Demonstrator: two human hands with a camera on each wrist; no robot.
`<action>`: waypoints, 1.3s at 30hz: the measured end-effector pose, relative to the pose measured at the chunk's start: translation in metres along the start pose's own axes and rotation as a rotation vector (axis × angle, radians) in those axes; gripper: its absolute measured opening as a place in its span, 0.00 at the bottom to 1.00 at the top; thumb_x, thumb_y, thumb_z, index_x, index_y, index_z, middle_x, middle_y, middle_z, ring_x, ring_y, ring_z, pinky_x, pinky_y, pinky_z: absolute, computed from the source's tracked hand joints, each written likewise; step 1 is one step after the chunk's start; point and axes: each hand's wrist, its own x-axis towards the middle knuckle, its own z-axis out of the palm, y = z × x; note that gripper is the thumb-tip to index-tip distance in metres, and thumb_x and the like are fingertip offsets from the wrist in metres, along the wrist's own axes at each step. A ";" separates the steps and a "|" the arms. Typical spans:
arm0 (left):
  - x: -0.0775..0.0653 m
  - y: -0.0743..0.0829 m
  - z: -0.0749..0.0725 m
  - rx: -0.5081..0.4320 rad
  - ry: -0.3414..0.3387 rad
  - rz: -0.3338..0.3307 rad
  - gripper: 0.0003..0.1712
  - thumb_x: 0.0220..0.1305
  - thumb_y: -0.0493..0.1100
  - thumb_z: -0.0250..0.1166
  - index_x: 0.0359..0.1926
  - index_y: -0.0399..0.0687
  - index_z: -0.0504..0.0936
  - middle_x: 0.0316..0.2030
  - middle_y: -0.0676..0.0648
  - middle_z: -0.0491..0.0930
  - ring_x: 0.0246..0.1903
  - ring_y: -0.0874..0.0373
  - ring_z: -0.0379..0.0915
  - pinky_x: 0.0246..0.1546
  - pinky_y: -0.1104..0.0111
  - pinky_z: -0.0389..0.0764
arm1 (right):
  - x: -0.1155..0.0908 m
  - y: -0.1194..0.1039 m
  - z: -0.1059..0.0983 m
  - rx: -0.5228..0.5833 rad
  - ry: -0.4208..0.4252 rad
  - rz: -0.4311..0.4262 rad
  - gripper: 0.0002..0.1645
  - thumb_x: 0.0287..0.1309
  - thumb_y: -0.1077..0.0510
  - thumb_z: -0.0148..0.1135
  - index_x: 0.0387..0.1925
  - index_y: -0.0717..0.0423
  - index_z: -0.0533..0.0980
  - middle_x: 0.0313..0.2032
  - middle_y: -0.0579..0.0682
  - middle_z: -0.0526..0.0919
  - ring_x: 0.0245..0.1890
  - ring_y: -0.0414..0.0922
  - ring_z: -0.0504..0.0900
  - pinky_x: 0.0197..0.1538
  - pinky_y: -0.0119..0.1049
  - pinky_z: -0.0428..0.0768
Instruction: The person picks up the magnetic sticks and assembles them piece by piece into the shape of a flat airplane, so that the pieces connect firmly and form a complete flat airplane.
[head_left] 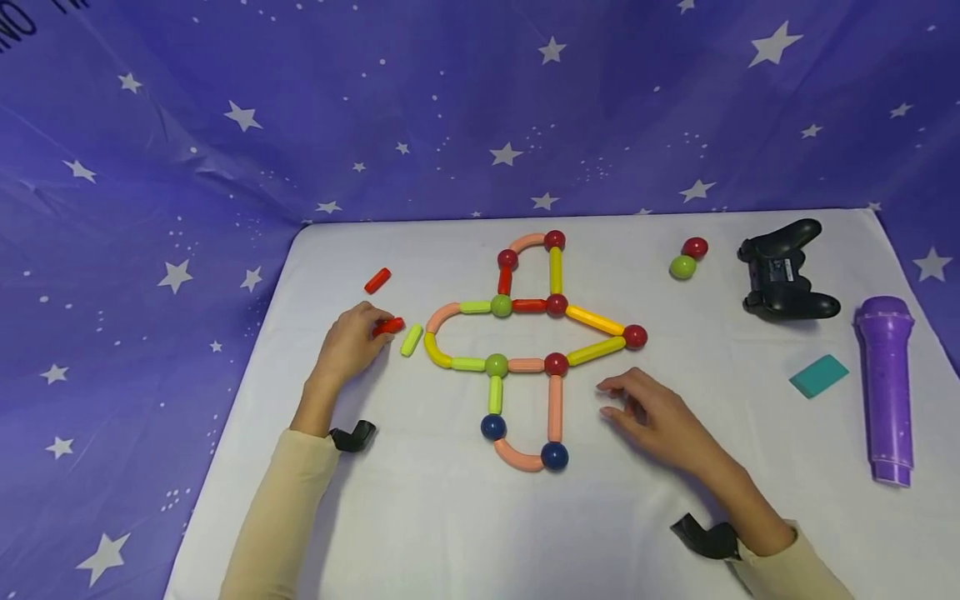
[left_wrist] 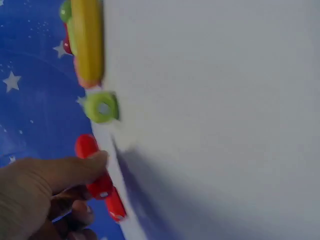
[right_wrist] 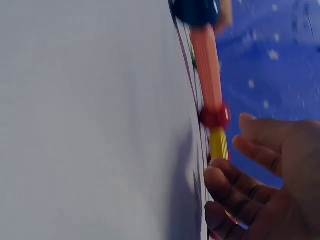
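Observation:
My left hand point(head_left: 351, 343) pinches a short red rod point(head_left: 394, 324) between thumb and fingers; the left wrist view shows that rod point(left_wrist: 102, 187) lifted and tilted. Beyond it lies a second red rod point(head_left: 377, 281), and to its right a loose light-green rod point(head_left: 412, 340). A flat figure of coloured rods and balls, like a magnetic building set, spreads over the table's middle, with a curved yellow rod point(head_left: 435, 352) at its left end and a red ball point(head_left: 635, 337) at its right tip. My right hand point(head_left: 660, 421) hovers near that tip, fingers loosely bent, holding nothing.
On the white table point(head_left: 420, 533), a loose red ball point(head_left: 695, 247) and green ball point(head_left: 682, 267) sit at the back right. Farther right are a black game controller point(head_left: 783, 271), a teal block point(head_left: 819, 377) and a purple microphone-shaped object point(head_left: 887, 387). A starry purple cloth point(head_left: 450, 100) hangs behind.

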 end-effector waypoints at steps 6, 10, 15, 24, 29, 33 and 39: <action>0.033 0.066 0.006 -0.226 0.037 0.070 0.20 0.60 0.40 0.70 0.53 0.41 0.83 0.42 0.42 0.84 0.39 0.48 0.78 0.39 0.59 0.78 | 0.000 -0.020 0.018 0.018 -0.145 -0.040 0.28 0.54 0.52 0.72 0.58 0.40 0.76 0.40 0.41 0.75 0.31 0.35 0.71 0.32 0.25 0.73; 0.068 0.135 0.031 -0.386 -0.211 0.139 0.21 0.61 0.44 0.70 0.54 0.43 0.83 0.43 0.45 0.85 0.41 0.54 0.79 0.41 0.66 0.79 | 0.001 -0.023 0.024 -0.020 -0.162 -0.073 0.30 0.52 0.47 0.73 0.58 0.37 0.76 0.41 0.40 0.75 0.32 0.35 0.70 0.33 0.25 0.72; 0.111 0.207 0.071 -0.387 -0.458 0.257 0.21 0.63 0.46 0.68 0.55 0.44 0.82 0.43 0.48 0.85 0.38 0.59 0.77 0.39 0.75 0.77 | 0.001 -0.025 0.029 -0.049 -0.187 -0.178 0.31 0.52 0.40 0.71 0.59 0.37 0.77 0.46 0.38 0.74 0.36 0.35 0.73 0.39 0.28 0.75; 0.136 0.271 0.116 -0.408 -0.674 0.297 0.19 0.64 0.43 0.67 0.54 0.41 0.82 0.35 0.49 0.83 0.35 0.53 0.79 0.29 0.78 0.74 | -0.002 -0.030 0.034 -0.054 -0.205 -0.245 0.35 0.48 0.39 0.74 0.59 0.38 0.75 0.51 0.37 0.73 0.45 0.35 0.74 0.47 0.37 0.78; 0.137 0.280 0.122 -0.409 -0.714 0.265 0.18 0.65 0.43 0.66 0.54 0.41 0.82 0.35 0.46 0.83 0.34 0.52 0.78 0.28 0.78 0.74 | -0.001 -0.028 0.034 -0.052 -0.193 -0.263 0.35 0.48 0.39 0.74 0.59 0.38 0.75 0.51 0.37 0.73 0.45 0.35 0.74 0.47 0.37 0.78; 0.140 0.282 0.123 -0.407 -0.731 0.266 0.19 0.65 0.45 0.66 0.54 0.43 0.82 0.36 0.46 0.83 0.32 0.54 0.76 0.29 0.78 0.73 | -0.001 -0.027 0.034 -0.055 -0.195 -0.248 0.36 0.48 0.38 0.74 0.59 0.37 0.75 0.51 0.36 0.72 0.46 0.34 0.74 0.47 0.37 0.78; 0.143 0.285 0.126 -0.421 -0.764 0.290 0.21 0.66 0.46 0.65 0.56 0.42 0.81 0.37 0.43 0.82 0.32 0.55 0.74 0.29 0.78 0.72 | -0.003 -0.024 0.033 -0.054 -0.185 -0.239 0.36 0.47 0.39 0.74 0.59 0.37 0.75 0.51 0.37 0.72 0.46 0.34 0.74 0.47 0.37 0.78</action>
